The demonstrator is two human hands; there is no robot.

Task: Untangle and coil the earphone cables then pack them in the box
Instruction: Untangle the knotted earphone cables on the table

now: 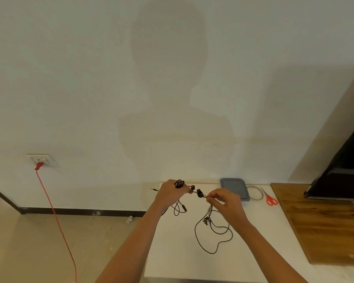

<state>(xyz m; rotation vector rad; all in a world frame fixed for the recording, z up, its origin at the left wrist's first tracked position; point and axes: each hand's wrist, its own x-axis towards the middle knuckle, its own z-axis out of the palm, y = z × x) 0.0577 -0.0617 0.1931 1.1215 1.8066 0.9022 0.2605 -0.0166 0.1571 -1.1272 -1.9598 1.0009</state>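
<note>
I judge the earphone cables (206,220) to be thin, limp and almost weightless, so I would take them by the firm earbuds or the plug, never by a slack loop that slips and knots. They hang between the two hands above the white surface (182,260), with black loops trailing onto it. The left hand (170,193) grips a small coiled bunch while the right hand (225,203) pinches the cord close by, and the grey, smooth-lidded plastic box (234,188) sits just behind.

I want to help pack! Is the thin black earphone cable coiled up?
Not yet: the left hand holds a small bunch, but loose loops of the black earphone cable sprawl across the white table.
</note>
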